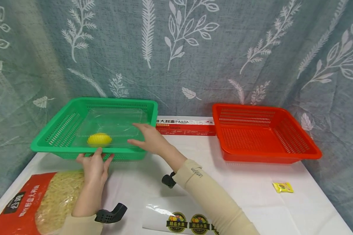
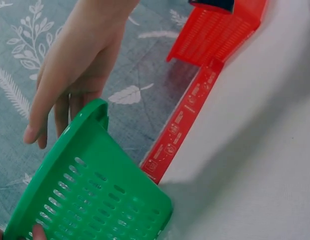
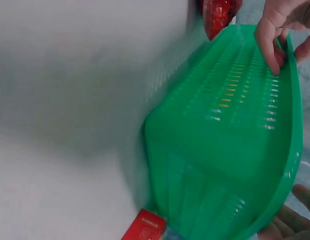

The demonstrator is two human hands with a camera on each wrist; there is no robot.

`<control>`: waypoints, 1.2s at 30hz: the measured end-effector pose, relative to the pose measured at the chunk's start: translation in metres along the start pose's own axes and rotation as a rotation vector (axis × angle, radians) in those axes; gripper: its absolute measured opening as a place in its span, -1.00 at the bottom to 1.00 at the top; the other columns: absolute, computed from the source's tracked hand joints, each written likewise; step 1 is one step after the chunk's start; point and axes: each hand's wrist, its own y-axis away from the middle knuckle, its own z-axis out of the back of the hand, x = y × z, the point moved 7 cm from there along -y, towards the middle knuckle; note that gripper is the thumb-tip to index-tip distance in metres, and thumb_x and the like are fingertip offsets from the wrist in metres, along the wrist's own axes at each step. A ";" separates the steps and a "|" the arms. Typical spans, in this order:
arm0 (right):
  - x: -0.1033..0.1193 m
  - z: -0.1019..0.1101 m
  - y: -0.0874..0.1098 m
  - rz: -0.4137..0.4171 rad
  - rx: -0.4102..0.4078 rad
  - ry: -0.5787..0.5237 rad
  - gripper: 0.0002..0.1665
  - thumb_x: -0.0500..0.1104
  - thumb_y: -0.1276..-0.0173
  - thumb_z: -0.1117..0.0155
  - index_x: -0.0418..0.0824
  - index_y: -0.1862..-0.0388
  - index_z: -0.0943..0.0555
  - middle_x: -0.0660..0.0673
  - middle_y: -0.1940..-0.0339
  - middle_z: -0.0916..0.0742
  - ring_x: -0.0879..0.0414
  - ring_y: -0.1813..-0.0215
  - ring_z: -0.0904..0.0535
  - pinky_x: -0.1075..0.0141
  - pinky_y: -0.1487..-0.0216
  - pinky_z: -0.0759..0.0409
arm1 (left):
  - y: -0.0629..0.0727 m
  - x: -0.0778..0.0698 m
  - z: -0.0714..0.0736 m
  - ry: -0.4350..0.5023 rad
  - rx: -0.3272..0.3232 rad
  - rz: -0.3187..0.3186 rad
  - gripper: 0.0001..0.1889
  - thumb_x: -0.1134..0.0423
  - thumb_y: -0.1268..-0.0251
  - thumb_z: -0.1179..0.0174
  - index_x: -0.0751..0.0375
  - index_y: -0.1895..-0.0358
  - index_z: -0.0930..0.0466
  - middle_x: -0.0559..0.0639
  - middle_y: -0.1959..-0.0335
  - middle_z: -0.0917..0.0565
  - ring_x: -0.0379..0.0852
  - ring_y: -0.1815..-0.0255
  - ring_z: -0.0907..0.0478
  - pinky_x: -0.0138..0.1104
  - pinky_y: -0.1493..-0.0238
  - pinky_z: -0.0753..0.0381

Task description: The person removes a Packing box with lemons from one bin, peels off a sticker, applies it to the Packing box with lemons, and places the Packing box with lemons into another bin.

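A green plastic basket (image 1: 56, 152) stands at the back left. My left hand (image 1: 95, 166) grips the middle of its front rim; the right wrist view shows fingers of this hand (image 3: 267, 42) on the slotted outer wall. Over the basket's right end is my right hand (image 1: 150, 138), thumb and fingers spread, with nothing held. From the left wrist view, that hand (image 2: 77, 65) hangs just past the rim. Inside the basket lie a clear plastic container (image 1: 117, 119) and a yellow, ribbed, rounded thing (image 1: 99, 140), slightly blurred.
A red basket (image 1: 247, 156) stands at the back right. Between the baskets lies a red-and-white pasta box (image 1: 185, 128). A pasta bag (image 1: 38, 202) is front left, a label sheet (image 1: 159, 217) front centre, a small yellow packet (image 1: 283, 187) at right. A patterned curtain (image 1: 176, 58) hangs behind.
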 end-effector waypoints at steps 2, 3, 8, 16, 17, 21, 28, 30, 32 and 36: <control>0.003 -0.003 -0.004 -0.012 -0.012 0.023 -0.21 0.18 -0.28 -0.12 -0.13 -0.39 -0.20 -0.07 -0.33 -0.38 0.04 -0.36 -0.21 0.23 -0.29 -0.26 | -0.003 0.000 0.001 0.004 -0.003 -0.024 -0.54 0.25 -0.42 0.23 0.07 -0.14 0.34 -0.04 0.15 -0.10 -0.20 0.20 -0.19 -0.37 0.03 -0.52; 0.005 -0.003 -0.006 -0.022 -0.017 0.032 -0.20 0.19 -0.28 -0.10 -0.13 -0.39 -0.19 -0.08 -0.33 -0.38 0.04 -0.36 -0.21 0.24 -0.29 -0.26 | -0.005 0.001 0.002 0.002 -0.004 -0.037 -0.55 0.25 -0.42 0.23 0.07 -0.14 0.33 -0.03 0.14 -0.10 -0.20 0.19 -0.20 -0.36 0.04 -0.53; 0.012 -0.007 -0.015 -0.115 -0.023 0.062 -0.16 0.23 -0.30 -0.05 -0.15 -0.42 -0.12 -0.15 -0.35 -0.33 0.03 -0.37 -0.19 0.23 -0.27 -0.28 | -0.015 0.006 0.007 0.013 -0.013 -0.068 -0.52 0.24 -0.41 0.18 0.04 -0.16 0.29 -0.02 0.04 -0.13 -0.19 0.09 -0.26 -0.31 0.03 -0.53; 0.010 -0.017 -0.028 -0.316 -0.014 0.121 -0.12 0.28 -0.32 0.05 -0.14 -0.45 -0.03 -0.24 -0.40 -0.20 -0.11 -0.36 -0.17 0.19 -0.28 -0.28 | -0.003 -0.002 0.000 0.099 -0.051 -0.044 -0.48 0.30 -0.41 0.21 0.02 -0.25 0.31 0.00 -0.07 -0.12 -0.13 -0.09 -0.25 -0.28 0.05 -0.53; 0.009 -0.018 -0.029 -0.342 -0.016 0.128 -0.12 0.29 -0.31 0.05 -0.13 -0.45 -0.02 -0.24 -0.41 -0.19 -0.13 -0.36 -0.17 0.18 -0.28 -0.28 | -0.001 -0.002 0.000 0.098 -0.053 -0.047 -0.47 0.32 -0.41 0.22 0.02 -0.26 0.32 0.01 -0.10 -0.12 -0.10 -0.13 -0.24 -0.28 0.06 -0.54; 0.004 -0.019 -0.032 -0.430 -0.021 0.148 -0.11 0.30 -0.32 0.08 -0.13 -0.46 0.01 -0.25 -0.41 -0.17 -0.17 -0.35 -0.18 0.16 -0.29 -0.26 | 0.002 -0.003 -0.003 0.124 -0.050 -0.070 -0.40 0.37 -0.40 0.23 -0.06 -0.32 0.37 0.11 -0.25 -0.06 -0.01 -0.27 -0.17 -0.25 0.05 -0.52; 0.002 -0.021 -0.034 -0.533 -0.004 0.144 -0.09 0.33 -0.31 0.12 -0.09 -0.47 0.06 -0.23 -0.44 -0.11 -0.12 -0.37 -0.16 0.20 -0.27 -0.28 | -0.009 0.001 0.005 0.173 -0.061 -0.090 -0.15 0.38 -0.37 0.16 -0.33 -0.34 0.63 0.12 -0.36 0.09 -0.05 -0.29 -0.13 -0.22 0.05 -0.53; 0.003 -0.025 -0.034 -0.552 0.011 0.135 -0.08 0.34 -0.30 0.12 -0.06 -0.48 0.07 -0.22 -0.45 -0.08 -0.13 -0.38 -0.13 0.18 -0.28 -0.26 | -0.023 0.011 0.014 0.178 -0.060 -0.107 -0.06 0.37 -0.35 0.11 -0.51 -0.29 0.68 0.11 -0.39 0.17 -0.06 -0.31 -0.11 -0.19 0.05 -0.54; 0.003 -0.030 -0.033 -0.567 0.029 0.107 -0.08 0.35 -0.30 0.12 -0.04 -0.48 0.07 -0.22 -0.45 -0.06 -0.16 -0.37 -0.13 0.15 -0.27 -0.28 | -0.040 0.021 0.024 0.189 -0.052 -0.142 -0.01 0.36 -0.33 0.06 -0.71 -0.21 0.67 0.08 -0.42 0.25 -0.06 -0.35 -0.06 -0.15 0.05 -0.54; 0.002 -0.038 -0.033 -0.580 0.060 0.070 -0.09 0.35 -0.29 0.12 -0.01 -0.48 0.09 -0.23 -0.45 -0.04 -0.21 -0.33 -0.19 0.13 -0.23 -0.34 | -0.065 0.037 0.037 0.233 -0.038 -0.197 0.00 0.38 -0.29 0.01 -0.98 -0.08 0.46 0.05 -0.42 0.33 -0.01 -0.39 0.04 -0.05 0.05 -0.54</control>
